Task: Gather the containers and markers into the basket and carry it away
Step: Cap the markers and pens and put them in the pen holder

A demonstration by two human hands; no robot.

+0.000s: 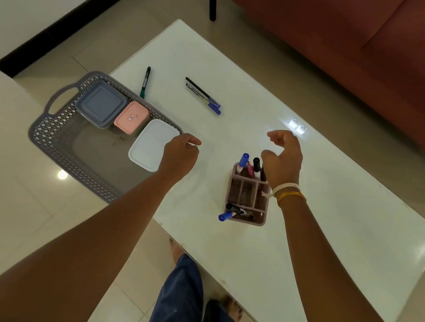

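A grey lattice basket [60, 129] overhangs the table's left edge. It holds a grey-blue container [101, 103], a pink container [131, 117] and a white container [150, 145]. My left hand [180, 155] hovers by the white container's near corner, fingers curled, holding nothing. A mauve divided organiser [247, 200] with several markers stands at mid-table. My right hand [282, 157] is above its far end, fingers spread and empty. A green marker [145, 81] and two blue-capped pens [204, 96] lie loose farther back.
The white glossy table [307, 197] is low, with tiled floor around it. A red-brown sofa [349, 44] runs along the far right side. My legs and bare feet are under the table's near edge. A white surface fills the left side.
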